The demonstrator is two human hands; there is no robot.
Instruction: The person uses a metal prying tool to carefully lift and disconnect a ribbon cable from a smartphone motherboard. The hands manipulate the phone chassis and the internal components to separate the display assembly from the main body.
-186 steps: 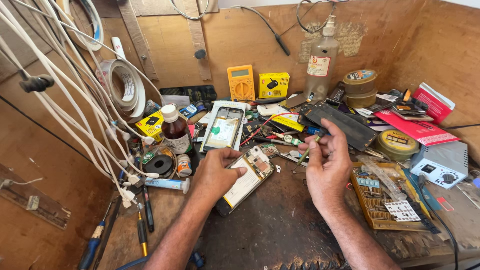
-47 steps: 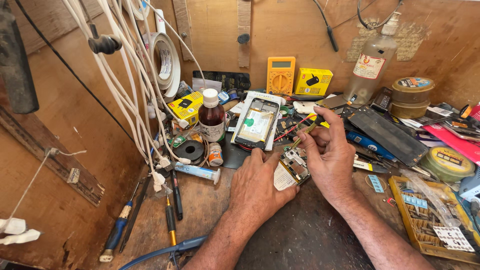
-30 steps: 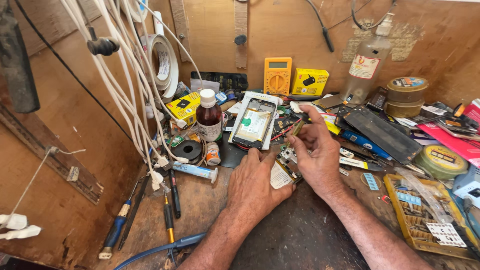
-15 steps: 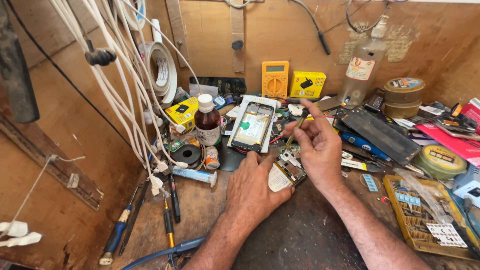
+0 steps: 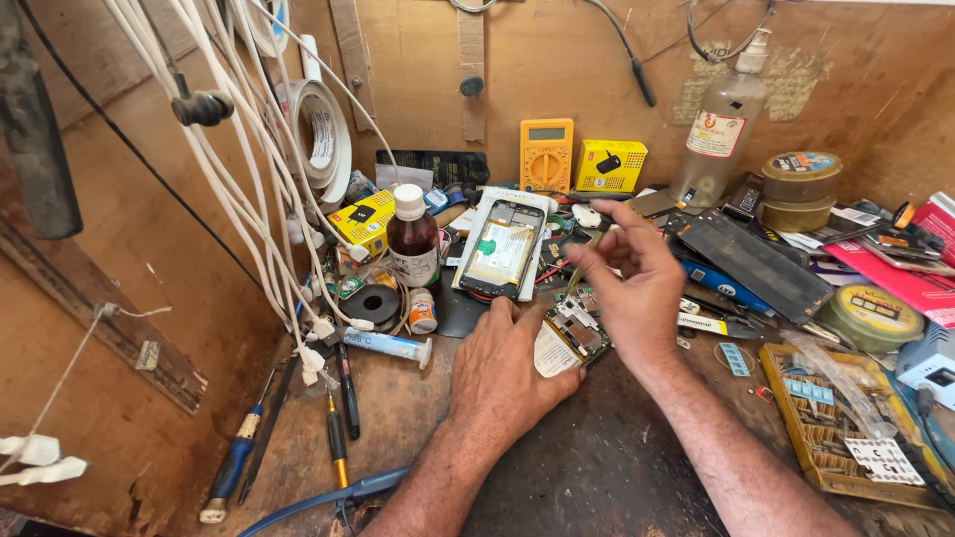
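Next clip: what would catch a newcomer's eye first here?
Two bare hands at centre: the left hand presses an opened phone to the dark bench, the right hand is raised above it. Behind them a second opened phone lies by a brown bottle; white cables hang left.

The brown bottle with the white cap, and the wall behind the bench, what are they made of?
The brown bottle looks like dark amber glass or glossy plastic: it is see-through and shiny, so I cannot say which. Its white cap looks like matte plastic. The wall looks like bare plywood, tan with faint grain and scuffs.
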